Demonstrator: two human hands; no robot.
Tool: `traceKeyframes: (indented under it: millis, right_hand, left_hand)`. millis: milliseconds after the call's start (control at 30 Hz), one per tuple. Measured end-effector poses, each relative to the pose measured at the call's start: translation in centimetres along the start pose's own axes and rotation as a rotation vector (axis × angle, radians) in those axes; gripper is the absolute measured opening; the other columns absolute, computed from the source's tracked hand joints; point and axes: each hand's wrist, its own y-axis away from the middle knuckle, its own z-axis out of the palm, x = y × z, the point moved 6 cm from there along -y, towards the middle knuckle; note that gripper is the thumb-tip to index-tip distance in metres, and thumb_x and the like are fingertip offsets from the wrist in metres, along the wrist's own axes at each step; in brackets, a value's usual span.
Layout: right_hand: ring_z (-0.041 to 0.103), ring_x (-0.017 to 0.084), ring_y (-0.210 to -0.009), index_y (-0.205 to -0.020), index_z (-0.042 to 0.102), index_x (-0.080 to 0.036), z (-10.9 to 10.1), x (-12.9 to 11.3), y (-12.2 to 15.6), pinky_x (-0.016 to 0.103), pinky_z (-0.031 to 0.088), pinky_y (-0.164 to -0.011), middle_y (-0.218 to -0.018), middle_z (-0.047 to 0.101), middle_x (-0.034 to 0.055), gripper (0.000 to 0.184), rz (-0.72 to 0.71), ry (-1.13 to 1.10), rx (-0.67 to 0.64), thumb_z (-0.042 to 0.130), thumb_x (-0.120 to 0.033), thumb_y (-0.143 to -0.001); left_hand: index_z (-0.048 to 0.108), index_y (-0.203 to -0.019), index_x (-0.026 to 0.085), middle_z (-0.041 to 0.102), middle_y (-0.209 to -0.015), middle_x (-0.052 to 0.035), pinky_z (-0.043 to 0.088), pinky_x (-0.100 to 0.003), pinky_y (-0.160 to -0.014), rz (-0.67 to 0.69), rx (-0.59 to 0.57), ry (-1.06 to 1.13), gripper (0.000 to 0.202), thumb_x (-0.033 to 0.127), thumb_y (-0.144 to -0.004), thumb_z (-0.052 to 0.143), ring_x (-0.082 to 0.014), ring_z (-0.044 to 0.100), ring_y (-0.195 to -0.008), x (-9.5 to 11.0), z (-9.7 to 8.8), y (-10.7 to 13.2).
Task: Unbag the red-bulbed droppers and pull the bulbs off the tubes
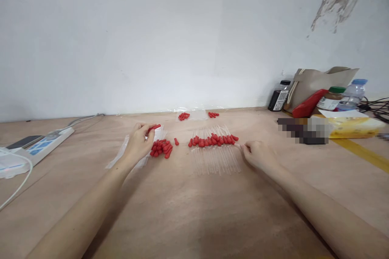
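Observation:
My left hand (140,142) is closed around a red rubber dropper bulb (154,127), above the left end of a pile of red bulbs (161,148). One loose red bulb (176,141) lies just right of that pile. In the middle of the table, red bulbs (212,141) form a row across thin clear dropper tubes (215,164). At the row's right end, my right hand (258,153) pinches what looks like a thin clear tube (237,145); its far part is hard to make out.
Two small groups of red bulbs (183,117) lie near the wall by a clear plastic bag (197,115). Plastic sheets (118,153) lie under my left hand. A power strip (50,147) is at left; a dark bottle (278,96), bag (319,83), jar (331,99) and yellow tissue pack (349,126) stand right.

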Motion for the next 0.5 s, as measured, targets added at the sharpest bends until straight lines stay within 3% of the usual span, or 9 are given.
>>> traceKeyframes:
  millis: [200, 333, 500]
  right_hand:
    - [0.059, 0.022, -0.073, -0.083, 0.066, -0.022, 1.2, -0.2, 0.4, 0.027, 0.032, -0.053, -0.079, 0.066, 0.009, 0.024, 0.025, -0.088, -0.027, 0.046, -0.032, -0.077]
    - [0.057, 0.017, -0.063, -0.088, 0.065, -0.022, 2.2, -0.3, 0.2, 0.025, 0.032, -0.052, -0.072, 0.064, 0.0048, 0.024, 0.014, -0.187, -0.095, 0.048, -0.031, -0.074]
    - [0.055, 0.015, -0.06, -0.091, 0.065, -0.023, 2.7, -0.5, 0.2, 0.023, 0.031, -0.051, -0.069, 0.063, 0.0025, 0.026, -0.008, -0.277, -0.094, 0.047, -0.032, -0.075]
  left_hand:
    - [0.055, -0.1, 0.02, 0.062, -0.085, -0.0014, 0.045, -0.026, -0.062, -0.11, -0.099, -0.03, 0.03, 0.033, -0.074, 0.048, -0.0142, 0.057, -0.067, -2.0, 1.0, -0.3]
    - [0.055, -0.095, 0.022, 0.064, -0.084, -0.0003, 0.044, -0.026, -0.066, -0.096, -0.152, -0.065, 0.029, 0.038, -0.072, 0.05, -0.016, 0.059, -0.073, -2.3, 2.5, -0.3]
    - [0.055, -0.096, 0.022, 0.066, -0.088, -0.0011, 0.043, -0.025, -0.065, -0.129, -0.319, -0.174, 0.03, 0.04, -0.073, 0.049, -0.0169, 0.06, -0.079, -2.7, 4.5, -1.8]
